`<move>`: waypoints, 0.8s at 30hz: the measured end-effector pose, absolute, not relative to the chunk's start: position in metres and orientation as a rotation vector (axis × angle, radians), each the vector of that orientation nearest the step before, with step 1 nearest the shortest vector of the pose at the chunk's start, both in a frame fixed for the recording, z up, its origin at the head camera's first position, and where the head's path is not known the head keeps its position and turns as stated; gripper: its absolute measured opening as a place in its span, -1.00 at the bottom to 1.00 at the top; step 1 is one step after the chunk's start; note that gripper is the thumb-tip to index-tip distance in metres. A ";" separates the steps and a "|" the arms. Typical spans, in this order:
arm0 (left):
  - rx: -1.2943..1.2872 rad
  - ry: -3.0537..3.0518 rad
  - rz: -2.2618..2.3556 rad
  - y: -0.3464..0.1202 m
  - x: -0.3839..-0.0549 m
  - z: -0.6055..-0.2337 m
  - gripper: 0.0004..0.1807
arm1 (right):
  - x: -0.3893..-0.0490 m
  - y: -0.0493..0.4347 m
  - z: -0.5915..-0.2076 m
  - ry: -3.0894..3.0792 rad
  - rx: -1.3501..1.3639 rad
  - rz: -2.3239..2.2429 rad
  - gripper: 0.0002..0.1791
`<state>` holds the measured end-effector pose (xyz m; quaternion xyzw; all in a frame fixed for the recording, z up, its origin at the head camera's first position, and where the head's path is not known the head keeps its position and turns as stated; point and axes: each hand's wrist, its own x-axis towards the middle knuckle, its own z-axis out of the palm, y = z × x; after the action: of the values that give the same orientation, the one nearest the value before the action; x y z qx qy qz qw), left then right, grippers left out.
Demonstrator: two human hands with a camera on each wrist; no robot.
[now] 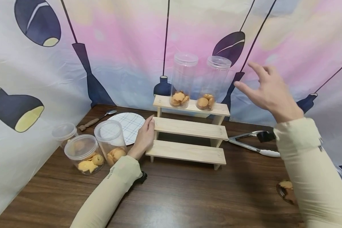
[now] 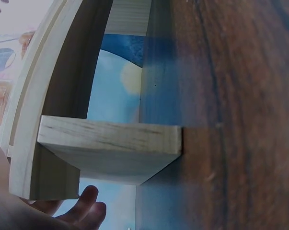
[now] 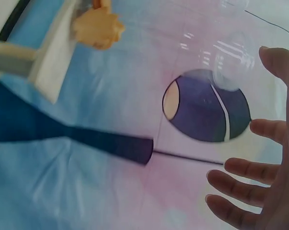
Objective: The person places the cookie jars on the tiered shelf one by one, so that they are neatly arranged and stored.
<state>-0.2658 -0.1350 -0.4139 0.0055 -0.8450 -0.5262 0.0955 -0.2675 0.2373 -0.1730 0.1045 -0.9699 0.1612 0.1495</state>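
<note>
We see one wooden stand (image 1: 189,127) with three steps, sitting in the middle of the brown table (image 1: 165,196). On its top step stand two tall clear jars, a left one (image 1: 183,77) and a right one (image 1: 216,77), both with lids on and some cookies (image 1: 179,97) at the bottom. Our left hand (image 1: 143,137) grips the left end of the stand, by the middle step, with that arm stretched forward. Our right hand (image 1: 269,91) is up in the air, right of the two tall jars, with its fingers spread, its thumb apart and nothing in it. To the left we count three shorter jars (image 1: 84,155) with lids, close together, one round checked mat (image 1: 131,124) and one spoon (image 1: 98,120). To the right is one pair of tongs (image 1: 246,146). More cookies peek out beside our right sleeve (image 1: 313,167), which hides the rest. One painted cloth (image 1: 125,38) hangs behind everything.
</note>
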 end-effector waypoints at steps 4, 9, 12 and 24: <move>0.003 -2.499 -1.574 -0.134 -0.266 -0.414 -0.36 | -0.241 0.263 -0.186 -2.747 0.277 0.387 -0.09; -0.005 -2.498 -1.559 -0.136 -0.266 -0.414 -0.37 | -0.211 0.296 -0.210 -2.733 0.159 0.295 -0.08; 0.008 -2.496 -1.547 -0.136 -0.266 -0.415 -0.38 | -0.197 0.315 -0.226 -2.726 0.102 0.246 -0.07; 0.007 -2.496 -1.568 -0.136 -0.268 -0.414 -0.38 | -0.141 0.395 -0.290 -2.698 -0.151 0.144 0.08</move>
<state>-0.2676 -0.1360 -0.4141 0.0024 -0.8428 -0.5294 0.0970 -0.1409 0.3947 -0.2897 -0.0544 -0.9735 0.0519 0.2160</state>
